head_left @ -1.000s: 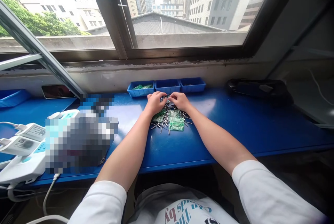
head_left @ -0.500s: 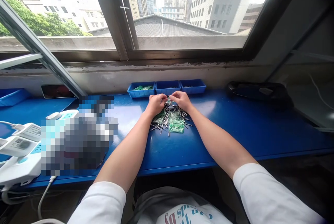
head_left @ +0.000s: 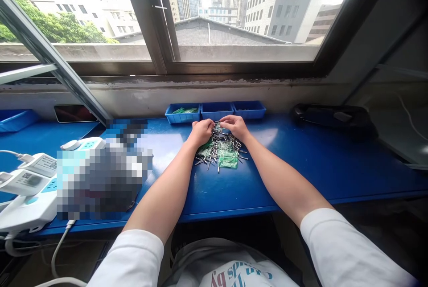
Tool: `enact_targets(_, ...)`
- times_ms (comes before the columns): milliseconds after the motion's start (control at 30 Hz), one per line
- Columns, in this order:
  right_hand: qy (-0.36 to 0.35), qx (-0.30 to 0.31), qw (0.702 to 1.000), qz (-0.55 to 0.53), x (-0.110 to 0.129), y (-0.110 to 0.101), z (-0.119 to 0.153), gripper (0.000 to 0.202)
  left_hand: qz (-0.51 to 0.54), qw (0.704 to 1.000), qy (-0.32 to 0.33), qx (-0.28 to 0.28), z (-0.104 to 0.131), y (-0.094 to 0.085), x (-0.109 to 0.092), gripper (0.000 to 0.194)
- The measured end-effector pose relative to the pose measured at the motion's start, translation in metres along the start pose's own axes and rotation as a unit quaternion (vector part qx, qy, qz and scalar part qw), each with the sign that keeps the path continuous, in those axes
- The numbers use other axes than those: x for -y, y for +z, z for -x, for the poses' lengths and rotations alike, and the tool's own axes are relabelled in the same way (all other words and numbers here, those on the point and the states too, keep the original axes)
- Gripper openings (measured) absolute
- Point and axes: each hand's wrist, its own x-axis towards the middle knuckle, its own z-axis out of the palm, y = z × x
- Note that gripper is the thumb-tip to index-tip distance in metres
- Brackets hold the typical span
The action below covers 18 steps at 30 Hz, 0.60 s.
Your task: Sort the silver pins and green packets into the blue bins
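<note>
My left hand (head_left: 202, 131) is closed at the far side of a heap of short metal rods (head_left: 219, 136), thumb and fingers pressed together. Opposite it, my right hand (head_left: 235, 127) is pinched, its fingertips very near those of the left. Something small and partly clear shows between the fingertips, too small to make out. A clear plastic bag with green on it (head_left: 228, 158) lies on the near side of the heap. Another greenish bag (head_left: 206, 148) is partly covered by rods and my left hand.
Three blue bins (head_left: 217, 110) stand in a row behind my hands; the left one has green bags in it. White power strips (head_left: 40, 209) with plugs and a blurred-out patch are on the left. A dark object (head_left: 334, 117) lies at the back right of the blue table (head_left: 294, 157).
My fingertips have shifted slightly at the far side of the heap, still close together. The whole view has moved a little; the bins and rods stay put.
</note>
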Motion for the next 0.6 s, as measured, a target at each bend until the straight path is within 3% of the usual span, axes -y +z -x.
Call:
enact_targets(167, 0.002, -0.01, 1.0, -0.002, 0.0, -0.003, -0.001, 0.026, -0.006, 1.0, 0.002, -0.008, 0.002, -0.003, -0.003, 0.031)
enact_targets(300, -0.024, -0.084, 0.994, 0.063, -0.003, -0.009, -0.005, 0.027, -0.021, 0.996, -0.056, -0.066, 0.0, -0.005, 0.006, 0.033)
enact_targets(433, -0.053, -0.189, 0.954, 0.226, -0.004, -0.021, -0.007, 0.039, -0.006, 0.991, -0.112, -0.073, -0.004, -0.005, 0.02, 0.033)
enact_targets(600, -0.009, -0.227, 0.901, 0.37, -0.004, -0.034, -0.007, 0.068, -0.021, 0.994, -0.103, -0.03, -0.003, 0.001, 0.023, 0.036)
